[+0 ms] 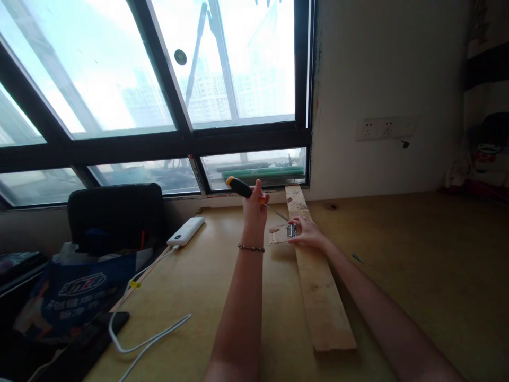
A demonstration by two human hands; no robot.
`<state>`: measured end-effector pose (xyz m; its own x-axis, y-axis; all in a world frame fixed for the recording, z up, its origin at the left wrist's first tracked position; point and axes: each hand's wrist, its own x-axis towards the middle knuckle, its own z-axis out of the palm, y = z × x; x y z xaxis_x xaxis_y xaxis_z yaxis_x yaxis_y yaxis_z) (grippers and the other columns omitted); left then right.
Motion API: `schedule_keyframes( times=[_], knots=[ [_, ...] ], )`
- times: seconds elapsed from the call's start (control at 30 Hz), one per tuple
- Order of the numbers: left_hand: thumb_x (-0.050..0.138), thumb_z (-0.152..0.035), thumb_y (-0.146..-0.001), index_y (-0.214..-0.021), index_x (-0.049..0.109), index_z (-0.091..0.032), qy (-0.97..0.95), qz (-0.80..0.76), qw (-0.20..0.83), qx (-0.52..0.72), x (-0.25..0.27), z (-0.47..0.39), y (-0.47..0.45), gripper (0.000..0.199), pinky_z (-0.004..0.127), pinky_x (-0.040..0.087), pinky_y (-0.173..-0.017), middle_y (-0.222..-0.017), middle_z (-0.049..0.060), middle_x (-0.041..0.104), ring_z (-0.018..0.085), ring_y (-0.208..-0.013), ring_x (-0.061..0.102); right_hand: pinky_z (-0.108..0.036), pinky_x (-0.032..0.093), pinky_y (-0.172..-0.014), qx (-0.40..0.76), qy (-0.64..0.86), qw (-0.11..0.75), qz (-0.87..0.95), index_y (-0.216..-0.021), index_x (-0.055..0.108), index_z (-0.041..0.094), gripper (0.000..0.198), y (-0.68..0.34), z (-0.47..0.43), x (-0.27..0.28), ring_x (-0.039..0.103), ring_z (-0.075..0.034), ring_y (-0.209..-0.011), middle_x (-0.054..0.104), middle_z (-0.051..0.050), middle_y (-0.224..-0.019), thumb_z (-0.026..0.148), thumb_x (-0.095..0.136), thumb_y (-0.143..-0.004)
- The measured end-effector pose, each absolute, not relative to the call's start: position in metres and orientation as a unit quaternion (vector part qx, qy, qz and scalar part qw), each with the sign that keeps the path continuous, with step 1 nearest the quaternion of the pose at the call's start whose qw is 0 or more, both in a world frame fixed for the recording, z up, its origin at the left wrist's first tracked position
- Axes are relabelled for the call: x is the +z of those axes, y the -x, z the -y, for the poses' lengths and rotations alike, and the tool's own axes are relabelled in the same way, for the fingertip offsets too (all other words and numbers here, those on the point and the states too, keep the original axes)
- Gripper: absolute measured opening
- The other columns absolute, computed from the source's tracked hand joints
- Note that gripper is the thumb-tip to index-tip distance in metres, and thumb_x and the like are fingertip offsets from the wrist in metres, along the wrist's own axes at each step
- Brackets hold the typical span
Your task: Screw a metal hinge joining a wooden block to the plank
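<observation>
A little metal bracket point(291, 231) is pinched by the part-closed right hand point(309, 234) at the left side of the long board point(323, 297), toward the far edge of the bench point(178, 292). Probably light, stiff, kinda slick; best held by its sides. The screwdriver point(240, 187) is gripped by the closed left hand point(255, 204). Thin bits point(357, 258), maybe screws, could get knocked; the power bank point(186, 231) is parked by the left edge.

Daylight through a dark-framed window point(238, 136) beyond a wooden table point(417, 297)
Pale high-rises point(254, 95) show hazily outside; a black chair point(115, 212) stands left of the table, and a white socket panel point(387, 129) is mounted on the shadowed, off-white wall point(377, 63) at right.
</observation>
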<state>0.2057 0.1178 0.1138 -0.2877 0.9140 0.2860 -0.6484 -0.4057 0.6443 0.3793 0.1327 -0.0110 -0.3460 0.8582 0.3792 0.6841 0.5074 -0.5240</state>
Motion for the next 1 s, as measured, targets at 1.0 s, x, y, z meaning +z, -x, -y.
schedule_keyframes(
  times=[1.0],
  knots=[
    [0.07, -0.035, -0.06, -0.07, 0.051, -0.015, -0.468, -0.292, 0.44, 0.709, 0.079, -0.136, -0.225, 0.029, 0.021, 0.04, -0.051, -0.055, -0.005, 0.047, 0.005, -0.046, 0.045, -0.037, 0.035, -0.092, 0.133, 0.476, 0.297, 0.817, -0.111, 0.056, 0.023, 0.065, -0.381, -0.134, -0.01, 0.047, -0.024, -0.107, 0.053, -0.006, -0.114, 0.043, 0.076, -0.053]
  ],
)
